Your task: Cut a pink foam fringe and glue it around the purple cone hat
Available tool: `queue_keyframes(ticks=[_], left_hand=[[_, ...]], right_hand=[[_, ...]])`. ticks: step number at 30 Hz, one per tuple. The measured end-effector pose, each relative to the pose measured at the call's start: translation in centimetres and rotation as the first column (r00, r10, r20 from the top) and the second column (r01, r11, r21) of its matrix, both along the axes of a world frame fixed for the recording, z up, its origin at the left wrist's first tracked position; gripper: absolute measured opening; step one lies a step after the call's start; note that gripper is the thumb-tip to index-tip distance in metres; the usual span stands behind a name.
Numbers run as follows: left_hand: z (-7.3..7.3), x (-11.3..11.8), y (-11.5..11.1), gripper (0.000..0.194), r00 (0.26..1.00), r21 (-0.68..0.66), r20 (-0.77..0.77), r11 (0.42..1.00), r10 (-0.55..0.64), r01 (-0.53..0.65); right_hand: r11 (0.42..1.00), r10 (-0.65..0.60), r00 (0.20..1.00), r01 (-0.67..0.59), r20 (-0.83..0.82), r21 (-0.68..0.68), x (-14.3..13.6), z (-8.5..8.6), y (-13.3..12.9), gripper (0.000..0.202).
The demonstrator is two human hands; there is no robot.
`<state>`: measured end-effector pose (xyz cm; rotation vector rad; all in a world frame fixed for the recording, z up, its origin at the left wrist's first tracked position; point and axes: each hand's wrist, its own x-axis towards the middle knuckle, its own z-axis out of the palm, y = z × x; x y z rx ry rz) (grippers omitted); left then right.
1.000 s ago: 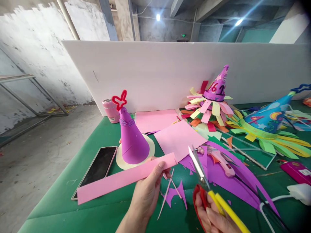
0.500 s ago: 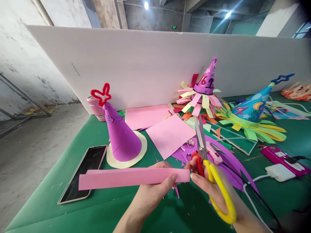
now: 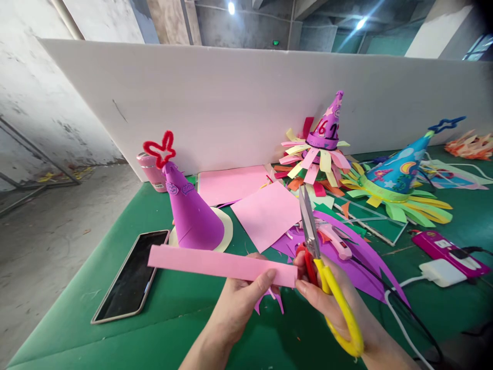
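Note:
My left hand (image 3: 246,303) is closed on a long pink foam strip (image 3: 215,263), thumb in front and fingers behind it. The strip lies nearly level, its left end a little raised, above the table. My right hand (image 3: 331,298) holds scissors (image 3: 311,226) with one red and one yellow handle, blades together and pointing up. The right thumb and fingertips also touch the strip's right end. Behind the strip stands a purple cone hat (image 3: 194,218) with a cream brim and a red pipe-cleaner shape on top.
A phone (image 3: 129,277) lies at the left. Pink sheets (image 3: 265,213), purple scraps (image 3: 370,262) and a pink glue gun (image 3: 335,239) with its cord lie behind my hands. Fringed purple (image 3: 323,133) and blue (image 3: 398,169) hats stand farther back. A power bank (image 3: 449,252) and white plug are at the right.
The strip's left end has swung up and to the right, and now covers part of the hat's brim. My right hand and the scissors have shifted slightly left.

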<state>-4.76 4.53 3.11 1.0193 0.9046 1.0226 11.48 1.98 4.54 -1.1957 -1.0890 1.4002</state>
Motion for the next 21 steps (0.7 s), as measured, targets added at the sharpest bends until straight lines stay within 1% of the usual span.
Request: queue_keyframes(ticks=[3, 9, 13, 15, 18, 20, 21], left_hand=[[-0.2, 0.2, -0.1, 0.020, 0.997, -0.030, 0.075, 1.000, 0.004, -0.002], [-0.4, 0.4, -0.6, 0.024, 1.000, -0.054, 0.018, 0.998, -0.018, 0.018], [-0.4, 0.4, -0.6, 0.025, 0.999, -0.044, 0.003, 0.998, -0.033, 0.033], [-0.2, 0.5, -0.5, 0.025, 0.999, -0.049, 0.031, 0.999, 0.011, -0.009], [0.3, 0.5, -0.3, 0.023, 0.983, -0.083, 0.106, 0.986, 0.153, -0.144], [0.5, 0.5, -0.1, 0.022, 0.960, -0.102, 0.138, 0.967, 0.245, -0.233], [0.6, 0.4, 0.0, 0.021, 0.947, -0.107, 0.149, 0.957, 0.284, -0.271]], right_hand=[[1.000, 0.012, 1.000, -0.012, 0.016, 0.008, -0.3, -0.1, 0.1, 0.025], [0.998, 0.057, 0.990, -0.058, 0.133, 0.003, -0.8, 0.6, 0.4, 0.031], [0.999, 0.051, 0.992, -0.051, 0.116, -0.001, -0.8, 0.6, 0.4, 0.032], [0.999, 0.030, 0.996, -0.029, 0.089, -0.017, -0.8, 0.6, 0.2, 0.034], [0.996, -0.013, 0.993, 0.023, 0.114, -0.087, -0.7, 0.7, -0.5, 0.043], [0.988, 0.000, 0.992, 0.019, 0.126, -0.153, -0.6, 0.7, -1.2, 0.049], [0.981, 0.018, 0.994, 0.002, 0.105, -0.194, -0.5, 0.5, -1.6, 0.052]])
